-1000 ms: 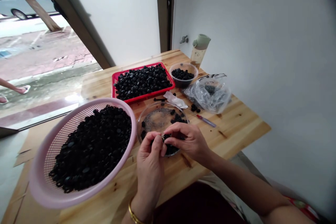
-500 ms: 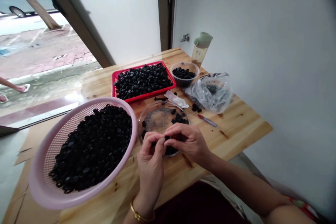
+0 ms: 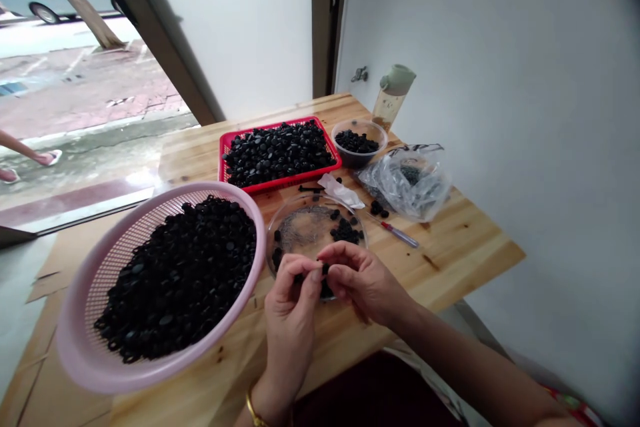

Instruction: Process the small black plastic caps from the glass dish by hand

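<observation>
My left hand [image 3: 290, 303] and my right hand [image 3: 373, 283] meet over the near edge of a clear round dish [image 3: 300, 230]. Between their fingertips is a small black piece [image 3: 325, 268], too small to make out fully. Thumb and forefinger of the left hand are pinched at it; the right hand's fingers curl round its other side. Loose black pieces [image 3: 346, 231] lie in the dish, mostly on its right side, and others are partly hidden behind my hands.
A pink basket [image 3: 261, 240] heaped with black parts stands left. Behind are a red basket [image 3: 280, 185] of black discs, a plastic bowl [image 3: 360, 159] of black pieces and a bottle [image 3: 395, 93]. A plastic bag [image 3: 430, 190], a red-tipped tool [image 3: 400, 235] and white wrapping [image 3: 341, 191] lie right.
The view has shifted slightly, so the things on the table appear a little further right. The right fingers have parted slightly, showing more of the black piece; the hands stay together over the dish.
</observation>
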### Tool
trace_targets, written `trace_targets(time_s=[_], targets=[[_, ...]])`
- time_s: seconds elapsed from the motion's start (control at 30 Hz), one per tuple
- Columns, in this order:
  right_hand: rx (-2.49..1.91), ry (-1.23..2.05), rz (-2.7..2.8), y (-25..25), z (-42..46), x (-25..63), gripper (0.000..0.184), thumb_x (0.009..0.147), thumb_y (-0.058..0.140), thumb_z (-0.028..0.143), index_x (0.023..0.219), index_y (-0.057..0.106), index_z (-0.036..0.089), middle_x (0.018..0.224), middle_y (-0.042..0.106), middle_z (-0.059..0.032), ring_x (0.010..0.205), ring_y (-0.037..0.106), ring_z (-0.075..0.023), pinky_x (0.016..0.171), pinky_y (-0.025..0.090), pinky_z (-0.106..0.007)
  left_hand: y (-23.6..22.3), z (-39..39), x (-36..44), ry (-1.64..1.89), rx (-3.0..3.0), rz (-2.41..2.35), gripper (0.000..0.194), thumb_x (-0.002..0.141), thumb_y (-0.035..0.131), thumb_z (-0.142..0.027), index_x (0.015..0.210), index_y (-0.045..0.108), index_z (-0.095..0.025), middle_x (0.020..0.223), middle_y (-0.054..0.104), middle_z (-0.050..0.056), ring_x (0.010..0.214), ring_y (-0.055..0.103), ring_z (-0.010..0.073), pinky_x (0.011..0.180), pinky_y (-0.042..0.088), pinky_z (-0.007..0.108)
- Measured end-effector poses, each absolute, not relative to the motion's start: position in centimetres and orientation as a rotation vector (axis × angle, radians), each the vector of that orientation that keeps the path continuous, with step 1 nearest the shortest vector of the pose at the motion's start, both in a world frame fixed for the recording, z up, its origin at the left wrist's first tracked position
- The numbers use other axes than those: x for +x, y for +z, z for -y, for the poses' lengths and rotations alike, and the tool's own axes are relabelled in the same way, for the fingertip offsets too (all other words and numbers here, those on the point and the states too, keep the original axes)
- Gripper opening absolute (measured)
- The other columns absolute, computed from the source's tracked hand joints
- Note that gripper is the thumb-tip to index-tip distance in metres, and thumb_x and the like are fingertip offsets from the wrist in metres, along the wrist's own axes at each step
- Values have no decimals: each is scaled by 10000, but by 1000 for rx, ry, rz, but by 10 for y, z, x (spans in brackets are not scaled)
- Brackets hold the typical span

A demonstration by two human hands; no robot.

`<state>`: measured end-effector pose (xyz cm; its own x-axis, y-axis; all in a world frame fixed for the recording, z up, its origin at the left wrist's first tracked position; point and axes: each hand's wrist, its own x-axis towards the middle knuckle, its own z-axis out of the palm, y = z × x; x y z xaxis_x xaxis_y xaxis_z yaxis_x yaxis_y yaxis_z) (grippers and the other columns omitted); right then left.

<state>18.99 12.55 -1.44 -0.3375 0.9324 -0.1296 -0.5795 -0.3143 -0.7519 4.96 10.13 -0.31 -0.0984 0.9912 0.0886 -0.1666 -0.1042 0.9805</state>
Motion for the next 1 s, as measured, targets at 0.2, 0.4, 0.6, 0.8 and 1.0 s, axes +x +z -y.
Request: trace_targets(time_s=[0.2, 0.4, 0.6, 0.8, 1.0], targets=[[-733, 1837, 681, -13, -123, 193, 270, 715, 944, 319, 871, 766, 188, 709, 714, 21, 481, 515, -43, 429, 381, -144, 2, -95, 55, 1382, 793, -1119, 184, 903, 767, -366, 1051, 763, -258, 834, 601, -18, 684, 537, 91, 625, 468, 193], [-673, 1824, 634, -10, -125, 200, 255, 740, 926, 304, 897, 744, 217, 758, 748, 3, 460, 491, -44, 406, 328, -144, 19, -93, 57, 1325, 252, -978, 322, 719, 844, -225, 1029, 772, -172, 977, 701, 60, 787, 659, 141, 613, 551, 219], [-746, 1748, 659, -9, -123, 205, 253, 741, 924, 299, 903, 748, 216, 694, 660, 36, 481, 498, -48, 429, 369, -148, 19, -95, 57, 1351, 301, -971, 269, 750, 786, -166, 1019, 780, -142, 1182, 750, 139, 1017, 759, 259, 902, 632, 381], [-816, 1618, 902, -4, -115, 207, 196, 822, 865, 318, 929, 742, 211, 755, 694, 13, 517, 519, -64, 474, 432, -176, 5, -84, 57, 1310, 416, -959, 349, 889, 759, -322, 1207, 705, -188, 1251, 751, 127, 1102, 757, 263, 1005, 607, 435], [-872, 1431, 1199, -2, -104, 205, 131, 933, 758, 305, 1029, 730, 220, 899, 755, -34, 592, 584, -92, 519, 487, -202, 2, -76, 57, 1306, 838, -1076, 359, 978, 673, -344, 1318, 612, -243, 1316, 730, 123, 1222, 703, 254, 1050, 576, 428]])
